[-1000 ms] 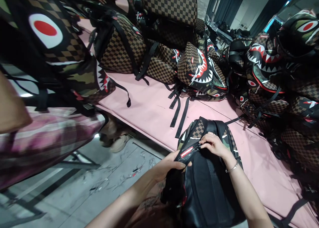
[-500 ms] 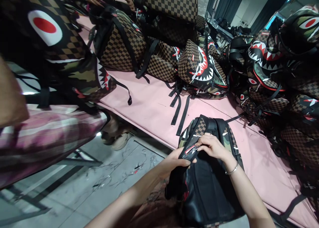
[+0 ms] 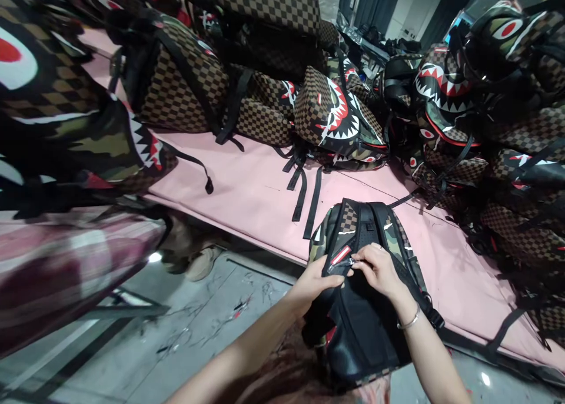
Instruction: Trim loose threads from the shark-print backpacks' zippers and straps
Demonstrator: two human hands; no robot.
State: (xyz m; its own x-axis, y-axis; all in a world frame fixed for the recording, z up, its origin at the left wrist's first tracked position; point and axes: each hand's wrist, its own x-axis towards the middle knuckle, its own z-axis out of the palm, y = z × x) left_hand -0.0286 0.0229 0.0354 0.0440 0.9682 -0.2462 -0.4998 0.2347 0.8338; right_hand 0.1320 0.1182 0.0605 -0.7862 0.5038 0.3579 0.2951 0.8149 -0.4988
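A black backpack (image 3: 371, 333) with checkered and camouflage panels lies back side up at the pink table's edge, its lower end towards me. My left hand (image 3: 313, 283) is closed around its shoulder strap (image 3: 346, 239), thumb on top. On that strap sits a red-and-white label (image 3: 340, 255). Just right of the label, my right hand (image 3: 377, 268) is closed in a pinch at a crinkled piece of clear plastic film (image 3: 346, 263). Part of the film is hidden by my fingers.
Checkered shark-mouth backpacks (image 3: 339, 109) crowd the far side of the pink table (image 3: 247, 180), with more piled at right (image 3: 459, 162). A large backpack (image 3: 66, 115) stands close on the left, near a person's plaid clothing (image 3: 83, 262). Scraps and threads litter the floor (image 3: 207, 333).
The view has swung right, and the nearby person's arm at left is out of view. The label shows more plainly, with the shiny film now bunched by my right fingertips. Both hands stay at the strap.
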